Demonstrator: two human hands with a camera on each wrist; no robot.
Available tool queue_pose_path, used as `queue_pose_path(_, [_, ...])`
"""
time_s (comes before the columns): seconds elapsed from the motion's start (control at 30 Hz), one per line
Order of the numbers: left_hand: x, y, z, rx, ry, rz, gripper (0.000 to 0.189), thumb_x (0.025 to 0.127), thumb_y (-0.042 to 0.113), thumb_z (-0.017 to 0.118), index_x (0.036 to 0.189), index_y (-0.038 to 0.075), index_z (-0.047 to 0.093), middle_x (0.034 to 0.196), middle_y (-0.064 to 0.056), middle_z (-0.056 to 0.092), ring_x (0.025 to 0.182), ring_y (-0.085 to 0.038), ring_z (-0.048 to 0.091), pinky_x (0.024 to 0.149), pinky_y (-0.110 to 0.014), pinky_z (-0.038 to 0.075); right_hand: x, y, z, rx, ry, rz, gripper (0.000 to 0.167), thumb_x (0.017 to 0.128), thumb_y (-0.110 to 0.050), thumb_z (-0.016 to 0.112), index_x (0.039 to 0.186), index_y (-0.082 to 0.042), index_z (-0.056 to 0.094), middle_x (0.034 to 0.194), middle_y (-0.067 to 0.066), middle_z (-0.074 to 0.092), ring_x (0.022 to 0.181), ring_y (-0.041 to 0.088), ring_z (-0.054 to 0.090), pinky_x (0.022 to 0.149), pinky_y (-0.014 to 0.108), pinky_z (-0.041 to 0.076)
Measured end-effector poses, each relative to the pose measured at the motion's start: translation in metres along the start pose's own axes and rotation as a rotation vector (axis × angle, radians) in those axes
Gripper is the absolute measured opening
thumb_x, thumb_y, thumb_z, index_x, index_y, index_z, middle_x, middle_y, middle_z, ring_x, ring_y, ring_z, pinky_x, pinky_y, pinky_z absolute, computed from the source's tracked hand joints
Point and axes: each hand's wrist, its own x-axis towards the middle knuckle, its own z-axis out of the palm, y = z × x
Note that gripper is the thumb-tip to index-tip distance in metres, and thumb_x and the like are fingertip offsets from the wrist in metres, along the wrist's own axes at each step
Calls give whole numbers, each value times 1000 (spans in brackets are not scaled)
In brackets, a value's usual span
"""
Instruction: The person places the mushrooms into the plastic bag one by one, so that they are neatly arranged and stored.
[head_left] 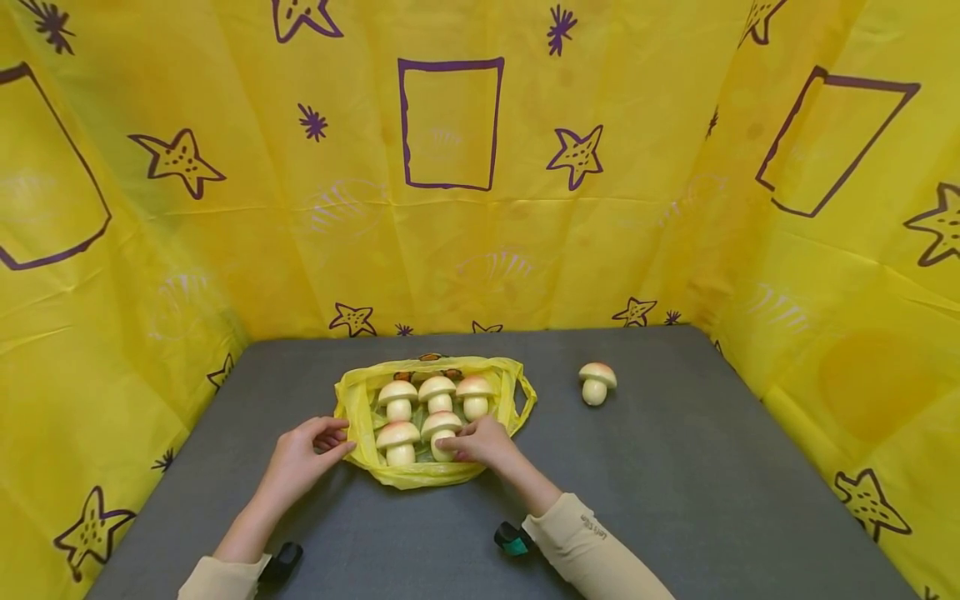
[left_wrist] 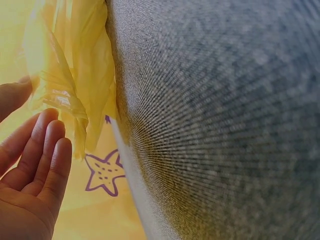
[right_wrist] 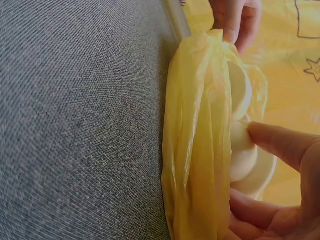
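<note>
A yellow plastic bag point(head_left: 390, 477) lies with its mouth spread wide on the grey table. Inside stand several toy mushrooms point(head_left: 437, 387) with cream stems and reddish-tinged caps, three behind and two in front. My right hand point(head_left: 487, 442) pinches the stem of the front-right mushroom point(right_wrist: 243, 150) between thumb and fingers, inside the bag's rim. At the bag's left edge is my left hand point(head_left: 303, 454), its fingers loosely bent and the thumb apart; the left wrist view shows the fingertips beside the crumpled yellow plastic point(left_wrist: 65, 100). One more mushroom point(head_left: 596, 385) stands upright outside the bag.
The grey table point(head_left: 675, 483) spreads around the bag, to the right and in front. Yellow cloth point(head_left: 450, 242) with purple stars and frames hangs behind and on both sides. A bag handle loop point(head_left: 530, 396) sticks out at the right.
</note>
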Motion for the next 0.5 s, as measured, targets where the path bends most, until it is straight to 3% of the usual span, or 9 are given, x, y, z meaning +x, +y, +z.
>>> queue_pose_path(0.3, [-1, -1, 0, -2, 4, 1, 28, 75, 15, 80, 99, 5, 70, 80, 1, 65, 69, -2, 58, 62, -24, 53, 0, 1, 0, -134, -1, -34, 43, 77, -42, 76, 60, -2, 69, 54, 0, 64, 48, 9, 54, 44, 20, 34])
queue_pose_path(0.5, [-1, -2, 1, 0, 8, -4, 28, 74, 15, 81, 98, 6, 70, 80, 2, 65, 69, -4, 59, 62, -22, 53, -4, -1, -4, -180, -22, -47, 35, 80, -40, 74, 67, -7, 73, 61, 1, 68, 54, 9, 57, 49, 22, 40])
